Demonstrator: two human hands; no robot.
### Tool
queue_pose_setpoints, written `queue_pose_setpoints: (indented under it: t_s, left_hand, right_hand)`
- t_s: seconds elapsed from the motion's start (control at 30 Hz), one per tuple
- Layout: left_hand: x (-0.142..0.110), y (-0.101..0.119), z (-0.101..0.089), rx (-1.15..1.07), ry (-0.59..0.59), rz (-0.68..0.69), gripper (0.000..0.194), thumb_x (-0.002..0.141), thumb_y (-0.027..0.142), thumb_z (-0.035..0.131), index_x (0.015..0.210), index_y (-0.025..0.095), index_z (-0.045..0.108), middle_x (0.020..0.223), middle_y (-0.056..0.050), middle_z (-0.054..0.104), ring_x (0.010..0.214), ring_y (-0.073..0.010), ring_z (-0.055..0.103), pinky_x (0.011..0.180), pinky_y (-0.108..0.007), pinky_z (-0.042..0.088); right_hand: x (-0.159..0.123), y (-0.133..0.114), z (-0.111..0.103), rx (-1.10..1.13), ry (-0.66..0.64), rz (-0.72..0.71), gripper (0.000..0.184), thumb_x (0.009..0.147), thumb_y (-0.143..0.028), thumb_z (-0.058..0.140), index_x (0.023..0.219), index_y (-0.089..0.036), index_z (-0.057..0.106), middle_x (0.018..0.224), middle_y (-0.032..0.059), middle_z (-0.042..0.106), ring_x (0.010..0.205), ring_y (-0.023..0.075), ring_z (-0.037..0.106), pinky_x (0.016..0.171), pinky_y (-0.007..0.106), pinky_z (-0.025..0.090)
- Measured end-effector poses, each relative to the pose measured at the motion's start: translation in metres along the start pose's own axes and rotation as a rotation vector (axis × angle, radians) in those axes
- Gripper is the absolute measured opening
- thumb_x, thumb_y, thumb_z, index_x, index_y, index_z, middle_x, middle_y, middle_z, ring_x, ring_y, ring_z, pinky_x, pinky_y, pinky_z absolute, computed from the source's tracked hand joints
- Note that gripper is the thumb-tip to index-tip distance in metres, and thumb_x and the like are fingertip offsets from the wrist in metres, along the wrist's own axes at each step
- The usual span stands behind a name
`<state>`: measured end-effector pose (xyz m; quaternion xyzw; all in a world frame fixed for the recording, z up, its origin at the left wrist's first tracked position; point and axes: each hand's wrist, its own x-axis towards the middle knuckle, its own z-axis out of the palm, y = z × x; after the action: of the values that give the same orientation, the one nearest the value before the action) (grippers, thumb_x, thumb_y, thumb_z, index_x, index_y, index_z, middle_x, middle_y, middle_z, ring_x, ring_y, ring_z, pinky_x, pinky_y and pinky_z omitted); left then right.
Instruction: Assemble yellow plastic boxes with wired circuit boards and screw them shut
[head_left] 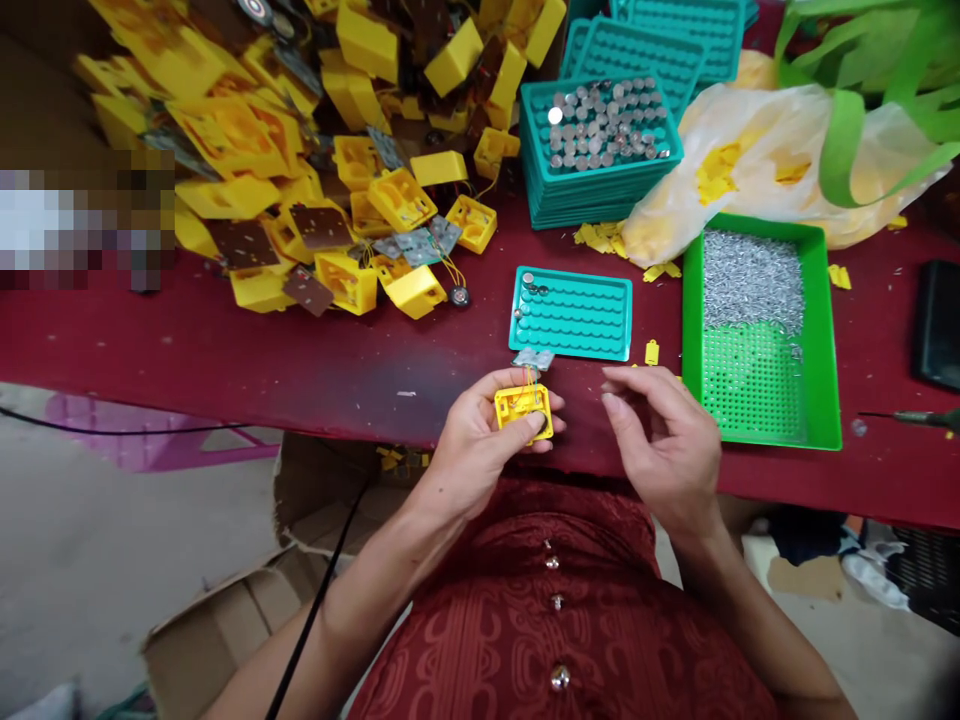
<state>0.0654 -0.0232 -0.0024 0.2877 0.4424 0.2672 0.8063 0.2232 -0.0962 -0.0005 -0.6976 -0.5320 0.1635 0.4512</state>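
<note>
My left hand (476, 445) holds a small yellow plastic housing (523, 410) at the table's front edge, with thin yellow wires rising from it. Just beyond the housing lies a small silver foil-like piece (534, 359), touching a teal plastic tray (574, 315). That tray holds a few silver button cells (528, 280) at its left end. My right hand (664, 440) hangs in the air to the right of the housing, fingers curled and apart, with nothing visible in them.
A heap of yellow housings (300, 150) with brown boards covers the red table (225, 365) at the far left. Stacked teal trays (600, 175) stand behind. A green tray (757, 400) of silver pieces, a plastic bag (750, 170) and a screwdriver (930, 418) lie right.
</note>
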Motion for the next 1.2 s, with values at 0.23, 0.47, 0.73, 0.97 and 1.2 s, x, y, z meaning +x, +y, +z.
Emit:
queue_pose_setpoints:
  t_s: [0.23, 0.47, 0.73, 0.97, 1.2]
  left_hand:
    - [-0.005, 0.004, -0.003, -0.063, -0.082, -0.033, 0.035, 0.072, 0.019, 0.077, 0.103, 0.017, 0.060, 0.093, -0.005, 0.073, 0.085, -0.0176, 0.071, 0.073, -0.028, 0.058]
    - [-0.003, 0.001, -0.007, 0.027, -0.058, 0.020, 0.039, 0.071, 0.016, 0.081, 0.100, 0.017, 0.055, 0.090, -0.001, 0.071, 0.079, -0.0159, 0.073, 0.067, -0.024, 0.059]
    - [-0.001, -0.002, -0.009, 0.102, 0.067, 0.142, 0.038, 0.071, 0.015, 0.080, 0.100, 0.017, 0.056, 0.090, -0.002, 0.072, 0.078, -0.0148, 0.071, 0.064, -0.023, 0.058]
    - [-0.012, 0.015, -0.011, -0.134, -0.224, -0.107, 0.032, 0.072, 0.019, 0.077, 0.100, 0.017, 0.060, 0.091, -0.005, 0.075, 0.081, -0.0200, 0.074, 0.069, -0.027, 0.060]
    - [-0.013, 0.017, -0.015, -0.173, -0.270, -0.135, 0.033, 0.073, 0.018, 0.073, 0.104, 0.017, 0.062, 0.098, -0.007, 0.075, 0.089, -0.0239, 0.074, 0.071, -0.030, 0.060]
  right_hand:
    - [0.000, -0.004, 0.009, 0.014, -0.070, -0.077, 0.014, 0.092, -0.012, 0.056, 0.097, -0.019, 0.068, 0.094, 0.0048, 0.071, 0.089, 0.0157, 0.065, 0.080, 0.035, 0.054]
    - [0.002, -0.006, 0.008, 0.014, -0.071, -0.064, 0.014, 0.092, -0.013, 0.056, 0.096, -0.019, 0.067, 0.092, 0.0045, 0.070, 0.087, 0.0157, 0.065, 0.079, 0.035, 0.054]
    - [0.002, -0.004, 0.016, 0.001, -0.065, -0.074, 0.015, 0.093, -0.015, 0.055, 0.097, -0.021, 0.068, 0.094, 0.0038, 0.071, 0.088, 0.0162, 0.066, 0.081, 0.036, 0.054]
    - [0.023, 0.020, 0.038, 0.151, -0.245, -0.018, 0.038, 0.088, -0.009, 0.050, 0.121, -0.024, 0.062, 0.106, 0.0041, 0.067, 0.092, 0.0152, 0.064, 0.082, 0.035, 0.055]
    - [0.029, 0.017, 0.034, 0.396, -0.199, -0.007, 0.013, 0.086, -0.015, 0.063, 0.089, -0.023, 0.072, 0.092, 0.0005, 0.069, 0.092, 0.0137, 0.065, 0.085, 0.033, 0.054]
